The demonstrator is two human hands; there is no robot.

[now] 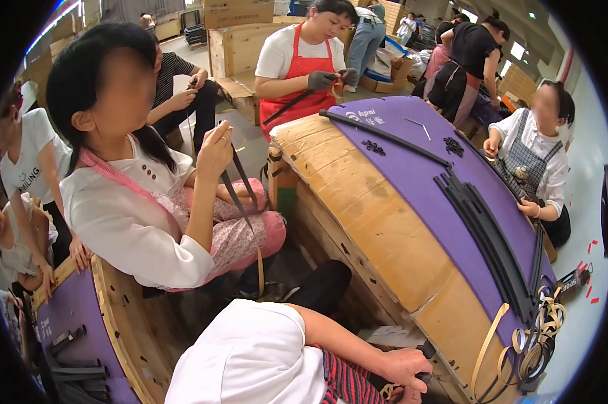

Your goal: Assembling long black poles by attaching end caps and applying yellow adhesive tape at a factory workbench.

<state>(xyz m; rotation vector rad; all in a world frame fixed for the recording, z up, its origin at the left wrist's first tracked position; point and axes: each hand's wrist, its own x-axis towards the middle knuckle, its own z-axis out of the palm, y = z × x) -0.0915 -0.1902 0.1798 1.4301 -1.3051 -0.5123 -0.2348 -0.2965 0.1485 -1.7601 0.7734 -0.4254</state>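
Note:
My left arm, in a white sleeve (243,353), reaches from the lower edge toward the right. At its end my left hand (401,365) is closed around a small black piece (423,378), beside the table's near side. Just under it, part of my right hand (411,394) shows at the lower edge; its fingers are mostly hidden. Another black end (426,349) sticks up beside my left hand. A red-and-dark striped cloth (347,378) lies below my forearm, with a tan strap (389,389) near it.
A wooden table (378,222) with a purple mat (411,161) carries black strips (482,236), small black parts (454,146) and a hex key (418,126). Coiled tan straps (550,316) hang at its right end. Co-workers sit close at left (135,202), across (304,67) and right (529,155).

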